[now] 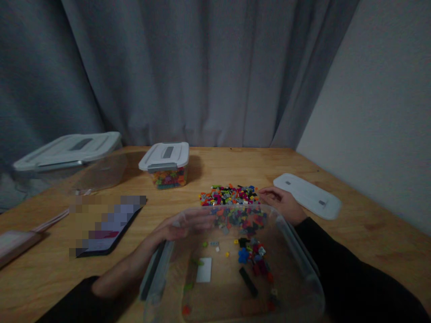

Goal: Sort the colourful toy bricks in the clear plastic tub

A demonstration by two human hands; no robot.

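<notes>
A clear plastic bin (299,264) stands tilted in front of me on the wooden table (370,233), with a few coloured bricks (252,258) and a white plate left inside. My left hand (182,226) grips the bin's left rim, seen partly through the plastic. Beyond the far rim lies a pile of small coloured bricks (229,195) on the table. My right hand (281,202) rests at the right end of that pile, fingers curled, touching the bricks beside the bin's far right corner.
The bin's white lid (308,195) lies to the right. A small lidded box of bricks (166,163) stands behind the pile. A large lidded bin (67,161) sits at the left, with a blurred dark sheet (104,226) and papers (16,242).
</notes>
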